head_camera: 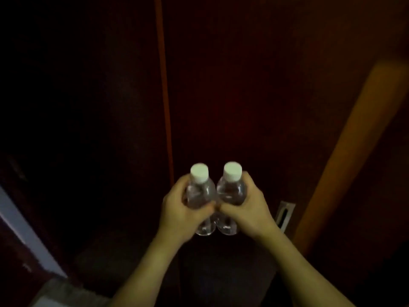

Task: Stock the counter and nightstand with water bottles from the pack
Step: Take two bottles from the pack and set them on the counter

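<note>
Dark reddish wood panelling fills pretty much everything ahead of you, with a thin orange seam running down it and a lighter orange-brown wooden strip slanting along the right. No table or nightstand is visible from here, and no pack either, so my read is you're mid-carry.

Your left hand wraps the left clear plastic water bottle with a white screw cap, fingers curled round its body. Your right hand does the same with the right clear plastic water bottle with a white cap. Both bottles are upright, side by side, bodies touching or as good as, held in mid-air near your chest. Your thumbs meet in the middle.

Tips for doing this bit well:
- Keep the grip on the waist of each bottle, not the cap, so they don't swing.
- It's really dim, so look for the surface edge before lowering anything.
- Set one bottle down at a time, base flat, then let go.
- That small pale metal plate with a slot is just right of your right hand, so watch your knuckles passing it.
</note>
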The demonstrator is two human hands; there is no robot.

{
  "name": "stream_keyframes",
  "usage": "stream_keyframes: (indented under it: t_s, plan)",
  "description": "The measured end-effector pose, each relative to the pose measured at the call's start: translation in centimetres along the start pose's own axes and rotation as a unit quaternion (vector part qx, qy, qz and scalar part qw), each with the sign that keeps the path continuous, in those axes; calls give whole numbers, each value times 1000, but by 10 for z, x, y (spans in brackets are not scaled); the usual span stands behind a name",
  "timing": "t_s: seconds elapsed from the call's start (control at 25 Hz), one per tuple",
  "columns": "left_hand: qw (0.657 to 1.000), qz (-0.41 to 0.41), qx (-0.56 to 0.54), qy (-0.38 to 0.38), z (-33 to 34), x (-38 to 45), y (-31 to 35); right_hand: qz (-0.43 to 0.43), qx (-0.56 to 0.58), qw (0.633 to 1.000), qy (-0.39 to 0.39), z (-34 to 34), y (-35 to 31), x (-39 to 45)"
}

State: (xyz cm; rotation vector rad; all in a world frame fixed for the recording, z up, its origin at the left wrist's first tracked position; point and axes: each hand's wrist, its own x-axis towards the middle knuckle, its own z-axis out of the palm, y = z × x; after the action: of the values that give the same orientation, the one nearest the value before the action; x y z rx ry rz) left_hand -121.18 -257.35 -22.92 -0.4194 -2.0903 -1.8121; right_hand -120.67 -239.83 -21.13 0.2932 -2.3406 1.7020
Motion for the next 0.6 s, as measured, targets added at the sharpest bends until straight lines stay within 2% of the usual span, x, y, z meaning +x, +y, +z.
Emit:
stream_keyframes:
  t_s: [0.12,0.24,0.44,0.6]
  plan:
    - [994,87,-58,11,-24,49,127,-91,24,995,32,-28,-127,19]
    - [984,147,-100,-12,-41,68,214,-158,55,985,51,-43,-211,23]
    - [967,184,-172,-49,-38,72,275,-188,75,974,98,-63,-270,8]
    - [953,183,-215,-109,8,56,299,-155,98,972,149,-106,-279,-28]
